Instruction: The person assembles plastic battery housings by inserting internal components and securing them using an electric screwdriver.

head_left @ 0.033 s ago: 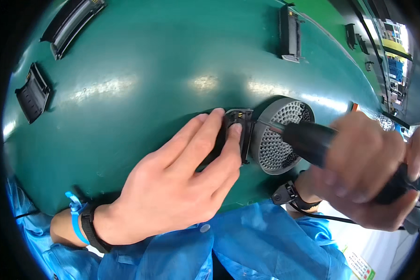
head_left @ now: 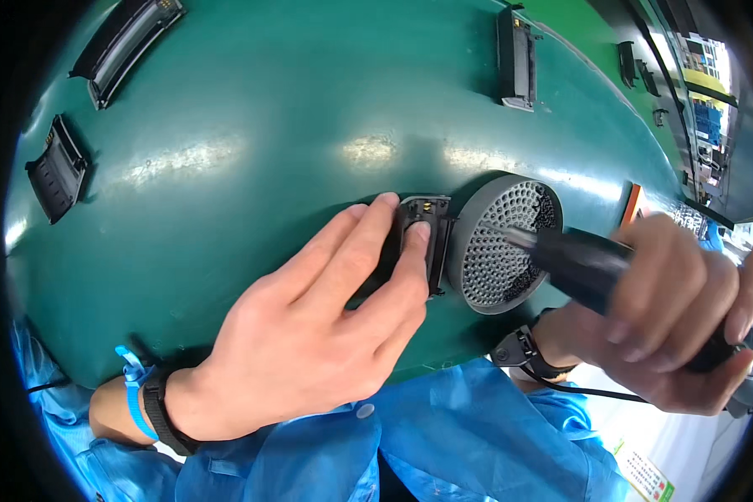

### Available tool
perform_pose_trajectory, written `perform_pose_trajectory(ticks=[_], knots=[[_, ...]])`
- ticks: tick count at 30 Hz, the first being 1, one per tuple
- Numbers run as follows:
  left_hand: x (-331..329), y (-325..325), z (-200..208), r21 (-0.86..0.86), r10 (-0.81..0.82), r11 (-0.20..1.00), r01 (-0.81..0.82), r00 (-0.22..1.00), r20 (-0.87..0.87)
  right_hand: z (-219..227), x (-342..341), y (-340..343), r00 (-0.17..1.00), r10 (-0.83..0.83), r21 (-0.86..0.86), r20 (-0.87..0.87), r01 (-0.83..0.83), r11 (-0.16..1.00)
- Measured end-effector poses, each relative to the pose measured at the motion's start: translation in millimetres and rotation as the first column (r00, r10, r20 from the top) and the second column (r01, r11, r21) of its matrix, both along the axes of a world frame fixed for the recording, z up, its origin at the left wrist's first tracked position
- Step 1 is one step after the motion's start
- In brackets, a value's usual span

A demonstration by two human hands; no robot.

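Note:
My left hand (head_left: pixel 318 326) grips a black plastic housing (head_left: pixel 427 205) with brass-coloured contacts at its far end. The fingers press on its top and hide much of it. My right hand (head_left: pixel 673 322) is wrapped round a black electric screwdriver (head_left: pixel 590 268), slightly blurred, tilted with its bit pointing left. The bit hangs over a round grey screw tray (head_left: pixel 463 280) just right of the housing. Small holes fill the tray, and dark screws sit along its right side. Whether the bit carries a screw, I cannot tell.
Similar black housings lie farther off: one at the far left (head_left: pixel 125 50), one at the left (head_left: pixel 58 171) and one at the far right (head_left: pixel 518 63). An orange-edged object (head_left: pixel 632 205) stands behind my right hand. A cable (head_left: pixel 594 390) runs beside my right wrist.
The screwdriver and my right hand have shifted right; its bit has moved from beside the housing to over the tray. My left hand stays on the housing.

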State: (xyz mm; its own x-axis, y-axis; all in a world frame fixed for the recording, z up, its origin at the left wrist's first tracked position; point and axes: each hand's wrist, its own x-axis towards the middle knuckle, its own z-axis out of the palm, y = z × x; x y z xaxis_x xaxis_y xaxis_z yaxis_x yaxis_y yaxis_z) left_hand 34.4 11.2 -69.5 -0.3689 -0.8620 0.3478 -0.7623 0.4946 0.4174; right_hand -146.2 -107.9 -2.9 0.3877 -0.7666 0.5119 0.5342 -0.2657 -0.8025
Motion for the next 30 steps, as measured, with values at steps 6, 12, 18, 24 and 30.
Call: perform_pose_trajectory(ticks=[6, 12, 18, 24, 30], knots=[[-1.9, -1.9, -7.5, 0.002, -0.034, 0.999, 0.034, 0.995, 0.089, -6.1, -27.8, 3.3, 0.992, -0.043, 0.020, -0.119, 0.045, 0.999], [-4.9, -0.3, 1.1, 0.055, -0.036, 0.998, 0.032, 0.996, 0.085, -6.8, -35.7, -0.4, 0.977, 0.077, 0.046, -0.199, -0.069, 0.997], [-5.8, -0.6, -0.2, 0.049, -0.026, 0.999, 0.023, 0.998, 0.065, -5.1, -34.4, -1.1, 0.968, 0.107, 0.090, -0.226, -0.088, 0.992], [-9.1, -2.1, -4.7, 0.009, 0.002, 1.000, -0.002, 0.999, 0.050, -5.0, -31.7, 1.9, 0.977, 0.081, 0.100, -0.195, -0.062, 0.993], [-10.0, -5.7, -1.0, 0.035, 0.014, 0.999, -0.015, 1.000, 0.023, -3.8, -33.5, 2.7, 0.984, 0.072, 0.106, -0.160, -0.056, 0.993]])
